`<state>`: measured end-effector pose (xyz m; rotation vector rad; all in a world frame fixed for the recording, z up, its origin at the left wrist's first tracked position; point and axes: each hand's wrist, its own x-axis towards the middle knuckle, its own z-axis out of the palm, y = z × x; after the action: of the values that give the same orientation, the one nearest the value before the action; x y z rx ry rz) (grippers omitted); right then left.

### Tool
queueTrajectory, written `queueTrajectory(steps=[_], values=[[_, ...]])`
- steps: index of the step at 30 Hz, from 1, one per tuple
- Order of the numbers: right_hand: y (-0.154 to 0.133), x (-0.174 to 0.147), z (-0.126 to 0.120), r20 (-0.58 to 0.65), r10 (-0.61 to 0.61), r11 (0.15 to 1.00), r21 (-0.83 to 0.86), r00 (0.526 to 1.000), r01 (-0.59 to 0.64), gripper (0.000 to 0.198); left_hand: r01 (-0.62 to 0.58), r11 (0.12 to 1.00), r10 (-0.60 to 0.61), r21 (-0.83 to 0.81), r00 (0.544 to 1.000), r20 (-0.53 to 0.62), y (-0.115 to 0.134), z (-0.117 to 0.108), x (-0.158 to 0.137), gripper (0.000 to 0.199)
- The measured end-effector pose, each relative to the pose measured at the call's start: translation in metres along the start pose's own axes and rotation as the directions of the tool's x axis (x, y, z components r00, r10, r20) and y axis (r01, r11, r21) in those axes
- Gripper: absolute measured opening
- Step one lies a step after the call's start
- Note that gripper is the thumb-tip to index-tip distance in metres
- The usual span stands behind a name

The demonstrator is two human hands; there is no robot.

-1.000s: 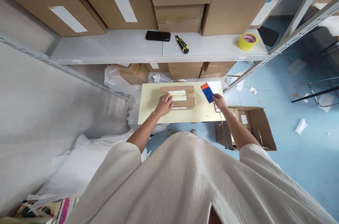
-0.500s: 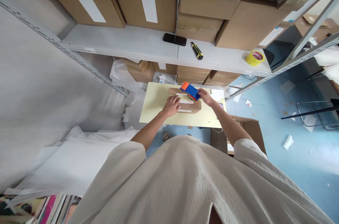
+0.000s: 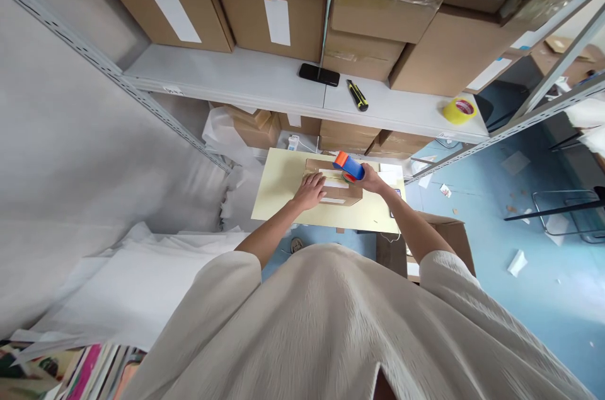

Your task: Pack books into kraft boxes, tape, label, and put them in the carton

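A cardboard box [image 3: 344,194] with white labels lies on the pale yellow tabletop [image 3: 274,189]. My left hand [image 3: 310,191] rests flat on the left part of the box, fingers stretched out. In my right hand [image 3: 372,179] is a blue and orange tape dispenser [image 3: 350,165], gripped at its right end and held over the right part of the box. Whether the dispenser touches the cardboard I cannot tell.
Above the table a grey shelf [image 3: 227,75] carries large boxes, a black phone [image 3: 319,74], a yellow-black utility knife [image 3: 357,95] and a yellow tape roll [image 3: 459,111]. An open carton [image 3: 444,236] stands right of the table. White sheets [image 3: 142,286] are piled at left.
The whole view has shifted slightly. My right hand and the tape dispenser remain over the box's right part, and my left hand stays on the box.
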<state>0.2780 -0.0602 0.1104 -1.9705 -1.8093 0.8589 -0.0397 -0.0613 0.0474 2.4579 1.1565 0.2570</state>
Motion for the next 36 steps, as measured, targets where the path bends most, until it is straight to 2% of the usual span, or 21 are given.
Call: queueTrajectory(steps=[4,10,12,14,18,21,24,27,36], values=[[0.018,-0.002,-0.011,0.028,-0.016,0.998,-0.064,0.999,0.018,0.059,0.013,1.0,-0.013,-0.009,1.0,0.011,-0.001,-0.002,0.002,0.064],[0.032,-0.008,-0.02,0.073,-0.086,0.996,0.013,0.994,0.085,0.054,0.096,0.993,-0.092,-0.062,0.994,0.066,0.001,-0.017,0.012,0.059],[0.032,-0.01,-0.018,0.056,-0.095,0.995,0.03,0.994,0.093,0.054,0.133,0.982,-0.131,-0.135,0.991,0.024,0.008,-0.028,0.018,0.055],[0.031,-0.011,-0.016,0.043,-0.087,0.996,0.027,0.995,0.086,0.055,0.138,0.958,-0.16,-0.252,0.985,-0.071,0.021,-0.041,0.027,0.052],[0.028,-0.011,-0.014,0.034,-0.057,0.998,-0.005,0.998,0.057,0.06,0.034,0.852,-0.191,-0.522,0.949,-0.25,0.06,-0.067,0.044,0.039],[0.025,-0.01,-0.014,0.037,-0.053,0.998,-0.036,0.998,0.055,0.058,-0.012,0.802,-0.19,-0.598,0.943,-0.275,0.088,-0.078,0.054,0.033],[0.021,-0.01,-0.014,0.044,-0.07,0.996,-0.058,0.997,0.073,0.056,0.036,0.773,-0.232,-0.634,0.945,-0.229,0.104,-0.078,0.06,0.035],[0.018,-0.011,-0.013,0.044,-0.076,0.994,-0.08,0.996,0.079,0.058,0.088,0.768,-0.286,-0.634,0.933,-0.217,0.11,-0.073,0.062,0.038],[0.013,-0.013,-0.011,0.059,-0.048,0.99,-0.126,0.997,0.056,0.062,0.105,0.775,-0.298,-0.624,0.93,-0.214,0.101,-0.062,0.068,0.034]])
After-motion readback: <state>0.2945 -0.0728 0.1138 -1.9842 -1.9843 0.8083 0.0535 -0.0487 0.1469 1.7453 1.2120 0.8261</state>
